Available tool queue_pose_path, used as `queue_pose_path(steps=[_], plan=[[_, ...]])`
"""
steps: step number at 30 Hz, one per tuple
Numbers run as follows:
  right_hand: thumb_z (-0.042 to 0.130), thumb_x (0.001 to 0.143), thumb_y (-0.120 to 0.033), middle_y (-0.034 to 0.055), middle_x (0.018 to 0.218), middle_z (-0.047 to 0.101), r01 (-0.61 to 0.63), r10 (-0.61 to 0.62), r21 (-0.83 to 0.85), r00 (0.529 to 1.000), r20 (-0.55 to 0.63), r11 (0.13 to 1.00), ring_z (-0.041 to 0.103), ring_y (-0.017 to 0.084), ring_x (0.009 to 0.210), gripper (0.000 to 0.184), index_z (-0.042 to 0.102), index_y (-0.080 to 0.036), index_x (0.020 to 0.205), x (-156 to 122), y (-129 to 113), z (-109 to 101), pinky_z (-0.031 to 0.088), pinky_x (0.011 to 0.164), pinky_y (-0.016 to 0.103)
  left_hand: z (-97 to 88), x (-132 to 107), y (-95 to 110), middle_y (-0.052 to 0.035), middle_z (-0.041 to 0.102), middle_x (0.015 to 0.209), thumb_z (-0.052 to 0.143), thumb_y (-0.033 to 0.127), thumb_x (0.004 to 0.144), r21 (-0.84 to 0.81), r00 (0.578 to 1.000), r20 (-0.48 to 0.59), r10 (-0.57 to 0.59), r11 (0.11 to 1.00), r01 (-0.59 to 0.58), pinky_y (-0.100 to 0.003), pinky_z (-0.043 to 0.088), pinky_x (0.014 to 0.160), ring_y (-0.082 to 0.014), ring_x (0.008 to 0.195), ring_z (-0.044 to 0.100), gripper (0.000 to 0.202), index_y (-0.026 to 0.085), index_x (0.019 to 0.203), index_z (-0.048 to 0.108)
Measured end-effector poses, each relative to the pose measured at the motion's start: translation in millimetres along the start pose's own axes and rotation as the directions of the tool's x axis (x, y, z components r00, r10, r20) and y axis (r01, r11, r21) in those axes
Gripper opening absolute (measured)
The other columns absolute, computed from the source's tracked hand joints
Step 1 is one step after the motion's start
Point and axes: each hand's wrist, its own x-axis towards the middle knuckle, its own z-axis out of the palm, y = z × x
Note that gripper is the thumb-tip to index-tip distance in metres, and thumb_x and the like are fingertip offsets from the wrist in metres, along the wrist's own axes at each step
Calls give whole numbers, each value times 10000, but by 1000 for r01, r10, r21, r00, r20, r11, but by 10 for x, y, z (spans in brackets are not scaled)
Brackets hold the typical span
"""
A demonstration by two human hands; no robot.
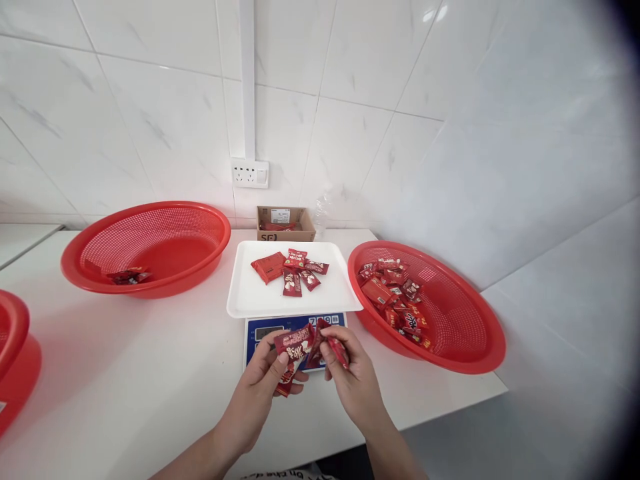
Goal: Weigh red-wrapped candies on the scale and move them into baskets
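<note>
My left hand (263, 387) is closed on a bunch of red snack packets (294, 347), held in front of the blue scale (260, 333). Close beside it, my right hand (353, 373) pinches a single red packet (338, 350) between thumb and fingers. On the scale rests a white tray (250, 293) with several red packets (290, 270) lying on it. To the right stands a red basket (465, 333) holding several more packets (397, 297). Another red basket (165, 250) at the left holds a few packets (129, 275).
A small cardboard box (285, 223) and a clear plastic bag (323, 213) stand against the tiled wall, under a wall socket (250, 173). Part of a third red basket (13, 353) shows at the far left edge. The white table's edge (450, 400) runs just right of my hands.
</note>
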Motion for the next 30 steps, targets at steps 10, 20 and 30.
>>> queue_pose_path(steps=[10,20,30], plan=[[562,836,-370,55,1082,599,65,-39,-157,986,163,985,585,188,956,338,555,-268,1158,-32,-43,13,482,837,332,14,-44,64,-21,589,1056,612,400,800,-33,986,168,15,999,-10,-295,477,789,-151,905,578,433,283,1183,449],[488,825,-558,81,1190,568,-176,166,207,984,67,962,563,209,991,340,576,-230,842,-67,-38,-20,487,767,323,-15,1,81,13,611,882,604,463,776,51,999,-32,5,999,-4,-265,515,602,-131,712,576,446,285,1141,419],[580,803,-487,58,1011,642,-362,168,429,889,426,827,585,169,807,325,633,-256,1025,-189,130,101,456,792,380,41,-46,79,-33,626,1013,552,541,782,111,1000,10,20,994,-22,-275,511,606,-120,648,592,454,260,1126,456]])
